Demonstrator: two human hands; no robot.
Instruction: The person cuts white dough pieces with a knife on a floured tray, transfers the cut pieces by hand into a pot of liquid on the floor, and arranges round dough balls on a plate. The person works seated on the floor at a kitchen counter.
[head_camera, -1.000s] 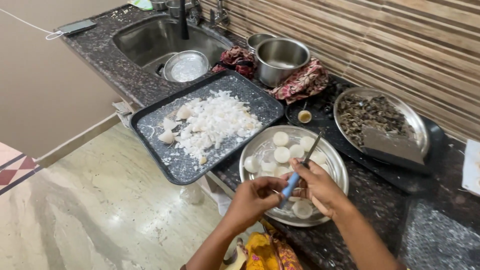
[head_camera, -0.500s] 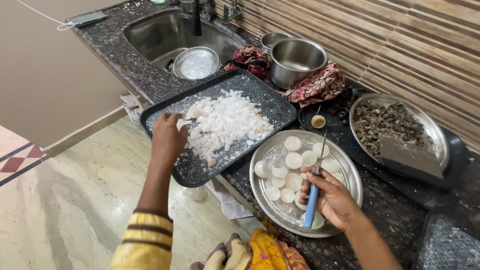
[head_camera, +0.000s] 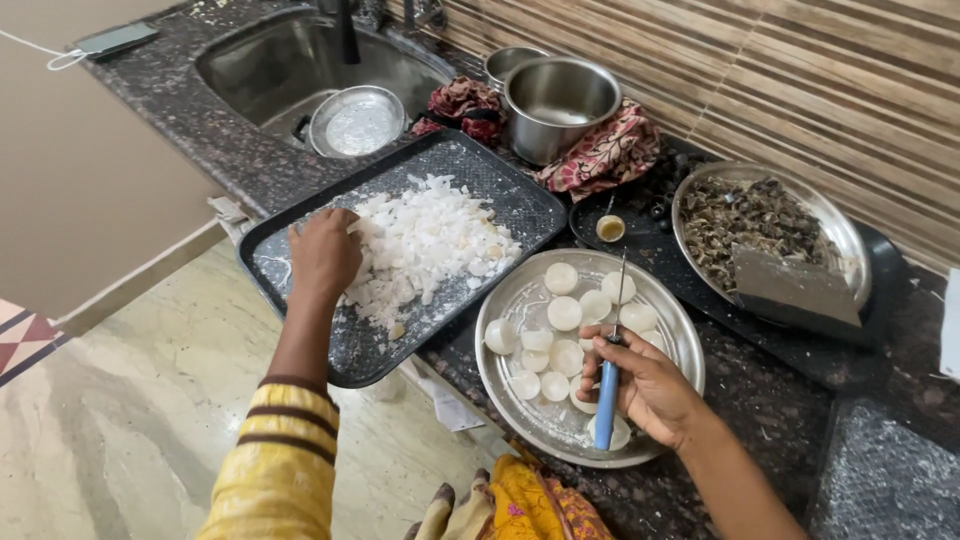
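Since half a second ago our left hand (head_camera: 325, 250) has stayed on the dark tray (head_camera: 300, 240), now pressed palm down against the near edge of the white chopped heap (head_camera: 425, 245), fingers curled into the pieces; we cannot tell whether it grips any. A second ago that hand was back beside the right one over the steel plate (head_camera: 520, 420), so it has crossed from the plate to the tray. Our right hand (head_camera: 645, 385) has hardly moved: it is closed round the blue handle of a knife (head_camera: 607, 390), the thin blade pointing away from us over the plate.

Under and just ahead of the right hand lie the white round pieces (head_camera: 565, 313), spread across the plate, some touching each other. The plate sits just right of the tray, their edges nearly meeting.

Beyond the right hand a small cup (head_camera: 610, 228) stands on the dark counter (head_camera: 760, 390). Further right, a second steel plate (head_camera: 835, 225) holds dark peelings (head_camera: 750, 215) and a flat grey sheet (head_camera: 795, 285). Beyond the left hand, past the tray, are two steel pots (head_camera: 560, 100) with patterned cloths (head_camera: 605, 155) beside them, and the sink (head_camera: 270, 65) with a round steel lid (head_camera: 355, 122) in it. Our left sleeve (head_camera: 285, 465) is yellow with dark stripes.
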